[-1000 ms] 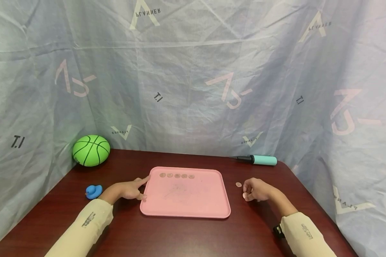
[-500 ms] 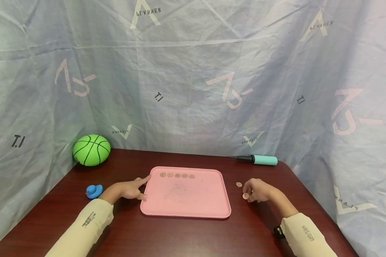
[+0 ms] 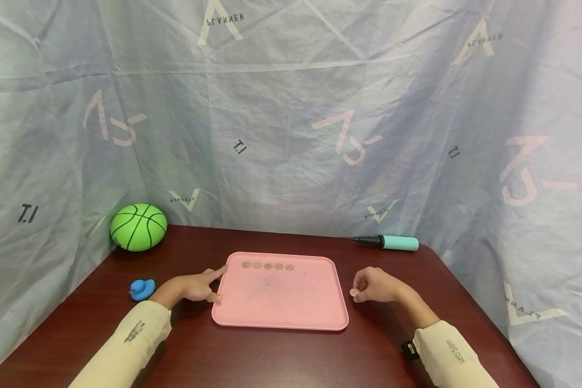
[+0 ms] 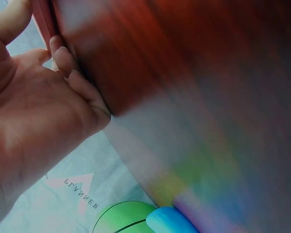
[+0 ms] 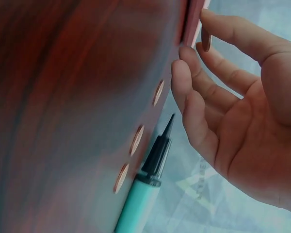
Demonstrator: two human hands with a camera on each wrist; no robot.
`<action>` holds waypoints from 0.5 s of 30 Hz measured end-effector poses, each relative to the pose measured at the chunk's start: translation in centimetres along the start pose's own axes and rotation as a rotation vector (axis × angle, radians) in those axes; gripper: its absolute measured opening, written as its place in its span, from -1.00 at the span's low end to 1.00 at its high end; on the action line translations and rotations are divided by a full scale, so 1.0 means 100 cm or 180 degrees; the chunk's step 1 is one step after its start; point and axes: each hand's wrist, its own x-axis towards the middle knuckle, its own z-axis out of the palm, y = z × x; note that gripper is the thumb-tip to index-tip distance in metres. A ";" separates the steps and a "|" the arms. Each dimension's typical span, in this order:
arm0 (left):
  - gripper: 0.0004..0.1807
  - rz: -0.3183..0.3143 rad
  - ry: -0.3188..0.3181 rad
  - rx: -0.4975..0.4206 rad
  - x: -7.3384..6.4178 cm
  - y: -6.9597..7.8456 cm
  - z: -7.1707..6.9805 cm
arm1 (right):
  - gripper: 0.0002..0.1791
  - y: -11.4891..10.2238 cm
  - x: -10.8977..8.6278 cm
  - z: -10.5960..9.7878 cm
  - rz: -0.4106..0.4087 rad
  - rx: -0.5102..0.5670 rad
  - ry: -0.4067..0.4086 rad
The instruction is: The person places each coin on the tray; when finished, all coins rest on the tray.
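Note:
A pink tray (image 3: 281, 296) lies on the dark wooden table. My left hand (image 3: 198, 285) rests at its left edge, thumb and index finger spread along the rim and the other fingers bent. Along the tray's far side runs a row of several flat round coins (image 3: 269, 266). Just right of the tray, my right hand (image 3: 375, 284) pinches a coin (image 3: 354, 292) between thumb and index fingertip; this held coin (image 5: 206, 41) shows edge-on in the right wrist view. Three more coins (image 5: 137, 140) lie on the table there, hidden behind the right hand in the head view.
A blue rubber duck (image 3: 142, 290) sits left of the left forearm, and a green basketball (image 3: 138, 227) stands at the back left corner. A turquoise hand pump (image 3: 400, 242) with a black nozzle lies at the back right. Grey printed cloth (image 3: 281, 178) hangs around the table.
The right hand has moved left toward the tray with its coin, now covering the loose coin that showed beside it on the table. The left hand and tray have stayed put.

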 end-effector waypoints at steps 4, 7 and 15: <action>0.06 0.0027 0.0000 0.0015 -0.002 0.002 -0.001 | -0.85 -0.009 0.011 0.003 -0.0098 0.0023 0.0097; 0.06 0.0007 0.0041 -0.0077 -0.003 0.002 0.000 | -0.80 -0.014 0.020 0.007 -0.0102 0.0018 0.0139; 0.06 -0.0008 0.0091 -0.0125 -0.002 0.001 0.003 | -0.85 -0.030 0.040 0.016 -0.0040 -0.0119 0.0129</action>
